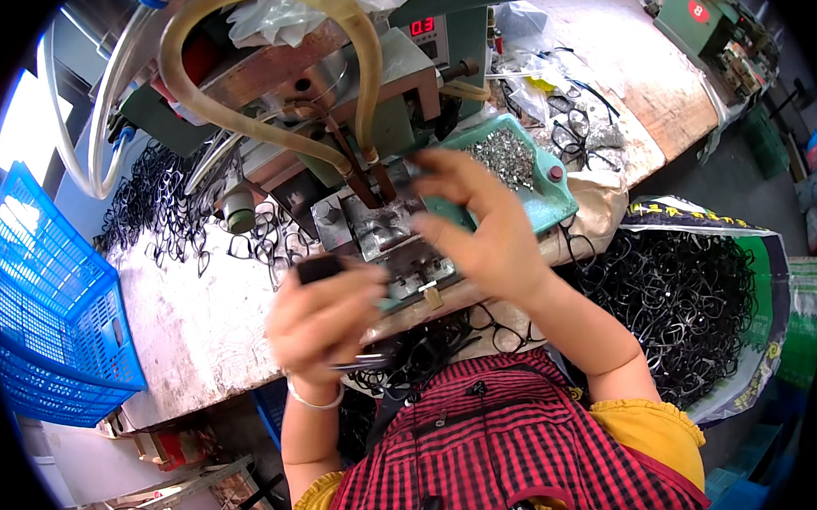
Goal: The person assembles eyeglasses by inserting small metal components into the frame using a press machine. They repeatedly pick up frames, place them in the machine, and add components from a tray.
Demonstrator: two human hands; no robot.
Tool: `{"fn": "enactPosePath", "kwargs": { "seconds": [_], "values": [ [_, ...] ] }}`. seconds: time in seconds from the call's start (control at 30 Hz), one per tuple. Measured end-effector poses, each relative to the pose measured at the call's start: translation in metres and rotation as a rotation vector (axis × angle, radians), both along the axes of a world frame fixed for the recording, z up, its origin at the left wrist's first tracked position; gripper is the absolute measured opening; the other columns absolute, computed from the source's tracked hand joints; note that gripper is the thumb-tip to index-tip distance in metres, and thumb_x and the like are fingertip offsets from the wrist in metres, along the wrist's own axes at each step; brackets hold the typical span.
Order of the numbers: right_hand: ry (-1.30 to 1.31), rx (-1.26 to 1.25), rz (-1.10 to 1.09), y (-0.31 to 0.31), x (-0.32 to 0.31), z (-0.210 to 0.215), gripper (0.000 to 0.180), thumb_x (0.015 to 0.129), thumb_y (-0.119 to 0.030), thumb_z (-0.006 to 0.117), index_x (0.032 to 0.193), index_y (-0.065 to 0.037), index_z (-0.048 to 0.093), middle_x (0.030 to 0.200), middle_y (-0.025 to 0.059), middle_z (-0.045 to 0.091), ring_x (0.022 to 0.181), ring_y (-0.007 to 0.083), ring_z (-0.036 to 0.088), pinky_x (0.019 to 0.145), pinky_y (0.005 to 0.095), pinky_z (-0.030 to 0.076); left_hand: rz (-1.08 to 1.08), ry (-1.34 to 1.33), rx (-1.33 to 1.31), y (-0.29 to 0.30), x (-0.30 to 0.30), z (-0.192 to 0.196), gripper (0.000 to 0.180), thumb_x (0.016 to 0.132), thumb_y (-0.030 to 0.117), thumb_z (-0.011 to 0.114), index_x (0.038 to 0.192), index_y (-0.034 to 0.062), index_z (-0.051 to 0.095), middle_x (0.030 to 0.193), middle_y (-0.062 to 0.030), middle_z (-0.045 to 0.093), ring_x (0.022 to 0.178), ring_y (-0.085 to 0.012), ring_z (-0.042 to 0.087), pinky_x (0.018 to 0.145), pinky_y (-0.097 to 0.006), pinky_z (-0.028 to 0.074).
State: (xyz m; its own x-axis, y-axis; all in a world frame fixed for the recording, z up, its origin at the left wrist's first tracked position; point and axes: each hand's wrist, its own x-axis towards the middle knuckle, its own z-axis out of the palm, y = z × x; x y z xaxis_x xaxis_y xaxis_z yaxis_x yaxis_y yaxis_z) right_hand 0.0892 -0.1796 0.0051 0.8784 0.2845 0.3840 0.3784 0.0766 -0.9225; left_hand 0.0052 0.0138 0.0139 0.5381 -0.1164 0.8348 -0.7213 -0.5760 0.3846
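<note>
Left hand (pixel 324 320) grips a black eyeglass frame (pixel 320 269); right hand (pixel 479 226) pinches near the machine (pixel 382 221).

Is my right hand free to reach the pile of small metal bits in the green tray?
Probably yes: the right hand is right beside the green tray, and nothing covers the metal bits.

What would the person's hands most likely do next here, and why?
Probably bring the black eyeglass frame in the left hand forward to the machine's metal fixture, since the right hand already reaches over that fixture and the frame hangs just short of it.
</note>
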Motion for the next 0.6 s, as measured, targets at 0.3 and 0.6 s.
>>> {"fn": "enactPosePath", "kwargs": {
  "seconds": [0.3, 0.6],
  "values": [
    [-0.076, -0.14, -0.718, -0.118, 0.031, -0.103, 0.024, 0.086, -0.004, 0.07, 0.111, -0.004, 0.068, 0.102, 0.0093, 0.071, 0.095, 0.02, 0.066, 0.089, 0.0324, 0.05, -0.028, 0.023, 0.262, -0.021, 0.006, -0.008, 0.023, 0.071, 0.015, 0.084, 0.093, 0.0104, 0.077, 0.099, -0.0037, 0.074, 0.087, -0.0267, 0.066, 0.084, -0.044, 0.056],
    [-0.196, -0.827, -0.847, -0.136, -0.027, -0.147, 0.01, 0.073, -0.016, 0.079, 0.076, -0.01, 0.073, 0.081, 0.0043, 0.058, 0.084, 0.0274, 0.058, 0.071, 0.0416, 0.047, 0.039, 0.106, 0.254, -0.023, -0.01, -0.02, 0.026, 0.078, 0.016, 0.08, 0.101, 0.008, 0.074, 0.105, -0.011, 0.074, 0.098, -0.0336, 0.069, 0.096, -0.049, 0.052]
  ]
}}
